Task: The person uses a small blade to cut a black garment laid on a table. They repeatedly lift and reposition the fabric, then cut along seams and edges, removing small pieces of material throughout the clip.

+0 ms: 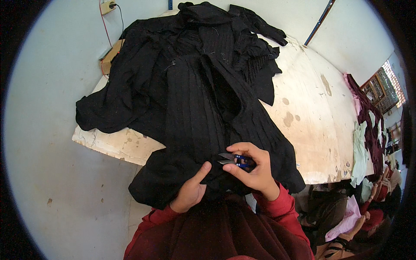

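A black pleated garment (190, 95) lies spread over a worn white table (312, 121), its lower hem hanging over the near edge toward me. My right hand (253, 171) grips small blue-handled thread snips (234, 159), blades pointing left against the cloth near the hem. My left hand (193, 186) pinches the black fabric just left of the blades, thumb raised. Both forearms wear red sleeves.
More black fabric is heaped at the table's far end (242, 26). Maroon and pale cloths (364, 130) lie along the table's right edge. A person sits low at the right (368, 216). A wall socket with a cable (108, 6) is at the upper left.
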